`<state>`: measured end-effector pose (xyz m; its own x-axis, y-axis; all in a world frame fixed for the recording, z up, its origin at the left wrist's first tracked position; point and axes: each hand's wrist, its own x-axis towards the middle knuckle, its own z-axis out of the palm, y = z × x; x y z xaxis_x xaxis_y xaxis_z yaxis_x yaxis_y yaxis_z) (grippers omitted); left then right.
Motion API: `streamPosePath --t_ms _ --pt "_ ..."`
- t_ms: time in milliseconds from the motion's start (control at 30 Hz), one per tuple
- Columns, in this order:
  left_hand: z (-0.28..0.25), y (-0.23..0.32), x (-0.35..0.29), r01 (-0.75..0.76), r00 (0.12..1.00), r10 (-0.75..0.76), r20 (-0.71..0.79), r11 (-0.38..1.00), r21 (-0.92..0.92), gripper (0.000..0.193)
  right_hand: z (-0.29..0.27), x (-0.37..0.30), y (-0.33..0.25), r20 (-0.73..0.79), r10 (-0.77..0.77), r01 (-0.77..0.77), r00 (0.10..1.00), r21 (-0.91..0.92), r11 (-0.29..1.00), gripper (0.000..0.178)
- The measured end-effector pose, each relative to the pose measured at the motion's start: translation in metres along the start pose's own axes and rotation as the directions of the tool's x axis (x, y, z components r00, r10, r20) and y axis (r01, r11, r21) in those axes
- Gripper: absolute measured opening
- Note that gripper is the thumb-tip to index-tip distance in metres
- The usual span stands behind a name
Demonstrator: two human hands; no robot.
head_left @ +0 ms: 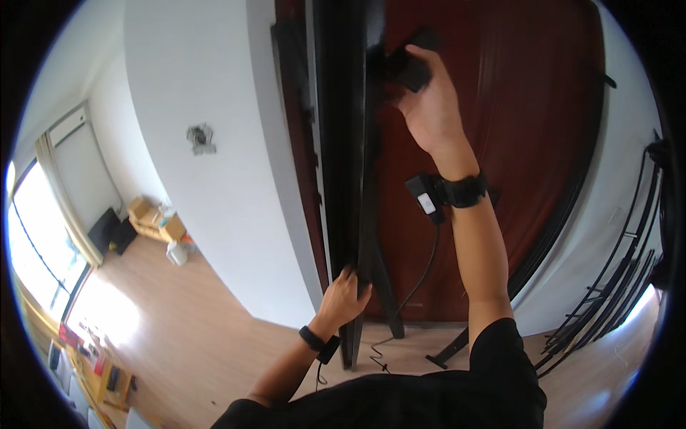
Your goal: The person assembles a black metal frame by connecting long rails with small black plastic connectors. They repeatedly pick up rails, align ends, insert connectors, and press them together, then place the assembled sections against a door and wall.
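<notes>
**Inspector:** Locate the workpiece.

**Technician:** A tall black post (pixel 341 143) stands at the centre line, running from 12 o'clock down to 6 o'clock. A black block (pixel 414 71) sits at 1 o'clock, beside the upper part of the post. Blur prevents confirming contact between the two.

**Inspector:** State the condition of each hand.

**Technician:** Right hand (pixel 432 107), 1 o'clock: closed on the black block, thumb laid over it, remaining fingers largely hidden. Left hand (pixel 341 306), 6 o'clock: closed around the lower part of the post.

**Inspector:** Report labels and writing.

**Technician:** A white label (pixel 426 203) is fixed to the black box (pixel 416 187) at the right wrist, toward 3 o'clock. Any marking on it is too small to read. A thin cable (pixel 434 250) hangs from the box. The left wrist carries a black strap (pixel 311 339).

**Inspector:** List the surroundings.

**Technician:** Dark-red door (pixel 500 107): 2 o'clock, behind the post. White wall (pixel 207 64): 10 o'clock, with a grey fitting (pixel 201 139). Bright window (pixel 39 236), wooden stand (pixel 172 229) and white container (pixel 176 253): about 9 o'clock. Black rods (pixel 604 314): 4 o'clock, leaning near the wall. Wood-toned floor (pixel 214 343): 7 o'clock.
</notes>
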<state>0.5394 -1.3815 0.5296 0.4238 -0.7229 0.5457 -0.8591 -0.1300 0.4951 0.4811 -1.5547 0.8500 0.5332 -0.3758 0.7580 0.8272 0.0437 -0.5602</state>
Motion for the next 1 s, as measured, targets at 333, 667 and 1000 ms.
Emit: streamPosePath --t_ms 333,667,1000 --pt "-0.132 -0.002 0.077 -0.662 0.741 0.670 0.041 0.739 -0.120 0.020 0.027 0.120 -0.062 0.298 -0.155 0.280 0.942 -0.442 0.852 0.027" --pt "-0.248 0.055 0.233 -0.491 0.863 0.290 -0.414 0.675 -0.551 0.065 0.053 0.139 -0.078 0.557 -0.045 0.509 0.830 -0.720 0.472 0.049" --pt "-0.221 0.078 0.248 -0.493 0.859 0.314 -0.404 0.720 -0.489 0.065 0.105 0.152 -0.155 0.504 0.061 0.461 0.862 -0.828 0.320 0.037"
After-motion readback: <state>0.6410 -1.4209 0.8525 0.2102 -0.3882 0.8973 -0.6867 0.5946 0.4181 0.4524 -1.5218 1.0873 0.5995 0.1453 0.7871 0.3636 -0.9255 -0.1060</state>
